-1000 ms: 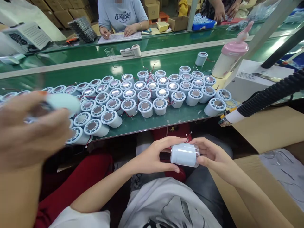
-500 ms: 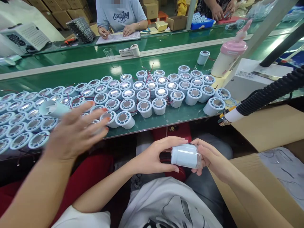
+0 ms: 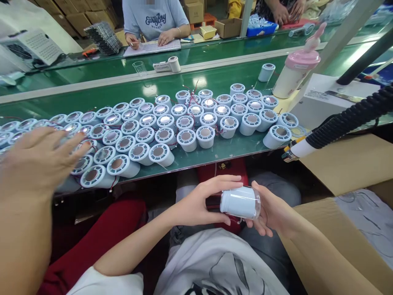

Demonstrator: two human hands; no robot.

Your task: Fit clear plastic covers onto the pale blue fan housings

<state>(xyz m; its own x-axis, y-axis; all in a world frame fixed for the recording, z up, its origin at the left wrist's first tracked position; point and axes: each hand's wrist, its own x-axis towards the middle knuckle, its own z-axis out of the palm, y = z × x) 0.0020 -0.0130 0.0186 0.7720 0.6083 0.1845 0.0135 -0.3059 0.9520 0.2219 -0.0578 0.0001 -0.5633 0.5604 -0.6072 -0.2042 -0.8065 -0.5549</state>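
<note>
- The left hand curls round the near end of a pale blue-white plastic cylinder, thumb on top and fingers beneath, gripping it.
- The right hand cups the cylinder's far end, which has a clear rim, with the palm under it and the fingers closed loosely round it.
- The cylinder lies on its side between both hands, held over the lap, below the near edge of the green conveyor belt and clear of it.
- On the belt a dense cluster of white round housings with shiny metal discs in their tops stands in rows, thin red wires threading among them; the nearest ones lie tipped at the belt's edge.
- A co-worker's blurred hand spreads over the left part of that cluster, fingers splayed.
- A black ribbed hose with a yellow-and-white tip reaches in from the right, its tip just beside the end housing.
- A pink-lidded white bottle stands at the belt's right, beside a white box.
- A brown cardboard carton sits at the right hand's side.
- Across the belt, a person in a grey shirt rests both hands on a white sheet.
</note>
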